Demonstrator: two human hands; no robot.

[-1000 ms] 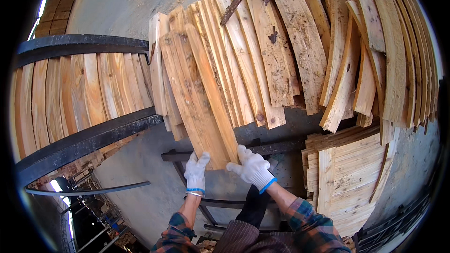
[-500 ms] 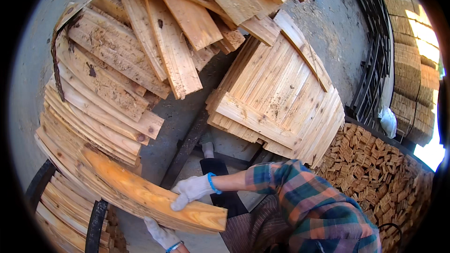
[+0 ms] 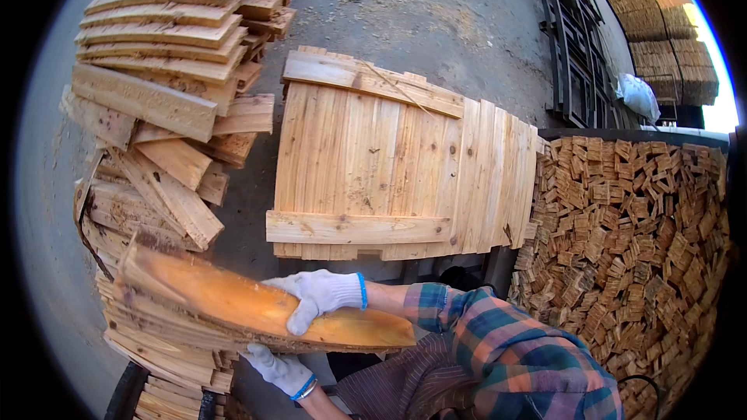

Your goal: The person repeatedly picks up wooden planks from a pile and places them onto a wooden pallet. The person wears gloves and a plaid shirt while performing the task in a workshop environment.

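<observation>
A long orange-toned wooden board (image 3: 233,293) lies slantwise in front of me, its right end near my lap. My right hand (image 3: 319,297), in a white glove with a blue cuff, grips it from above, thumb across its face. Along the near edge, my left hand (image 3: 280,371), gloved too, holds the board from below; part of its fingers is hidden. Under the board's left half sits a stack of similar planks (image 3: 167,338).
Ahead, a flat stack of light planks (image 3: 366,148) has crosswise boards on top. Rough boards (image 3: 156,101) are piled at the left. To the right is a big heap of small wood pieces (image 3: 615,241); beyond stand black metal frames (image 3: 572,47) and a white bag (image 3: 638,97).
My view has turned, so the flat plank stack now sits at the centre. Both hands and the board have shifted right in the picture. The board stays gripped.
</observation>
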